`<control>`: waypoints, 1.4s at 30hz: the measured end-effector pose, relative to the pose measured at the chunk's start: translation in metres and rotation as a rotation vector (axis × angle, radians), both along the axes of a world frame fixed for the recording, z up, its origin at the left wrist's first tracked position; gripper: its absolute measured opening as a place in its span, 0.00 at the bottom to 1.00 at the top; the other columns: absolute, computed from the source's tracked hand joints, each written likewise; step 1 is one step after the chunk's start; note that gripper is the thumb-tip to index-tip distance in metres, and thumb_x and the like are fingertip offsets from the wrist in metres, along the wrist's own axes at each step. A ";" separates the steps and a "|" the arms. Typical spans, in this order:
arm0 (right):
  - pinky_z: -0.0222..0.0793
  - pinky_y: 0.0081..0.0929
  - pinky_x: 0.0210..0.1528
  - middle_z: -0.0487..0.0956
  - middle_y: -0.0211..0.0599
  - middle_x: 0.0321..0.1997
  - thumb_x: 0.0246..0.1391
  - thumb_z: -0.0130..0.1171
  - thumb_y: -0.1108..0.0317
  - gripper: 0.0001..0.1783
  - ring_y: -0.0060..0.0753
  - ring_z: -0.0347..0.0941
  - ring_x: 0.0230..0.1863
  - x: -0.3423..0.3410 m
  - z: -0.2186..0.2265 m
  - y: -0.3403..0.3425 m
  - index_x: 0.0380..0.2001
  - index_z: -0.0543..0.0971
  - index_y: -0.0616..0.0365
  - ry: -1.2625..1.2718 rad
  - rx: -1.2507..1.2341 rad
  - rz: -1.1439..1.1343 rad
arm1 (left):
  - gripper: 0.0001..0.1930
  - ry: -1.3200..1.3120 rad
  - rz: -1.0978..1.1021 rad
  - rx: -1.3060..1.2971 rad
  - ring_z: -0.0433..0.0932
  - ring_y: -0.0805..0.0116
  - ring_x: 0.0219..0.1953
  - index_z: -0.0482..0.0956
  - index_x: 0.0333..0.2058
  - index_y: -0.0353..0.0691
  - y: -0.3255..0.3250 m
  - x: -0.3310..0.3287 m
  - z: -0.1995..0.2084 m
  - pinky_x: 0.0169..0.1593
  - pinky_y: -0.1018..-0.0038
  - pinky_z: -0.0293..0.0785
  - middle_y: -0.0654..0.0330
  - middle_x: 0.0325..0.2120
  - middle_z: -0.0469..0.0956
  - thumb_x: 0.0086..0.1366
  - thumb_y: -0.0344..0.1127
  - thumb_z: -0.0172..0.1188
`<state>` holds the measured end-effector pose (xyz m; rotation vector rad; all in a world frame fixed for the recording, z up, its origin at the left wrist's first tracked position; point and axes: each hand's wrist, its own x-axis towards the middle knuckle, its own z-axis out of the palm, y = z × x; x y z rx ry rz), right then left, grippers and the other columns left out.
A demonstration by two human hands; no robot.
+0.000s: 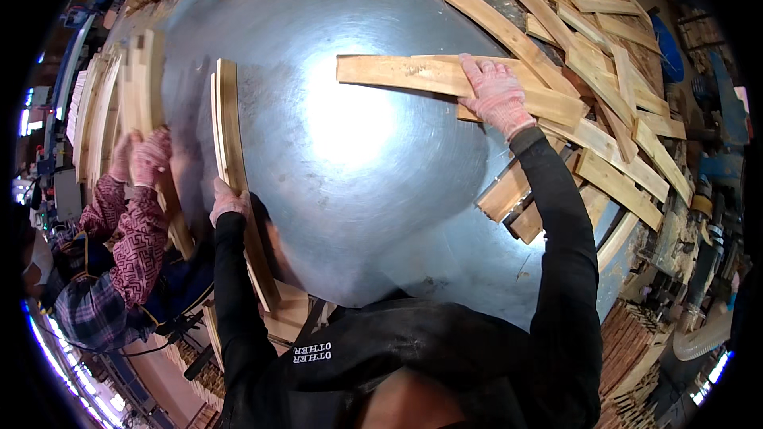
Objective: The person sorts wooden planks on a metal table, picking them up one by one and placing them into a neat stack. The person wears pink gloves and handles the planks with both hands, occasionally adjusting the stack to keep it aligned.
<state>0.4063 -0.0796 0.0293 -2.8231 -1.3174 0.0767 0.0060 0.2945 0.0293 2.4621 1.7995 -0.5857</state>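
My right hand [497,97], in a pink knit glove, lies flat on a long pale wooden slat [397,74] that rests across the shiny metal table [358,183]. My left hand [228,200], gloved the same, grips a small bundle of slats [229,135] standing on edge at the table's left side. Both my sleeves are black.
A loose heap of wooden slats [612,103] covers the table's right side and far edge. Another person's gloved hands [143,157] hold a stack of upright slats [119,103] at the left. More stacked wood [636,349] sits low at the right.
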 end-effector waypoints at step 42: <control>0.70 0.27 0.55 0.77 0.34 0.48 0.44 0.72 0.62 0.44 0.26 0.75 0.48 -0.030 0.223 -0.018 0.65 0.65 0.55 1.206 0.863 0.179 | 0.54 -1.269 -0.555 -0.798 0.57 0.49 0.68 0.42 0.69 0.31 -0.273 0.135 0.040 0.68 0.63 0.55 0.40 0.66 0.56 0.54 0.44 0.69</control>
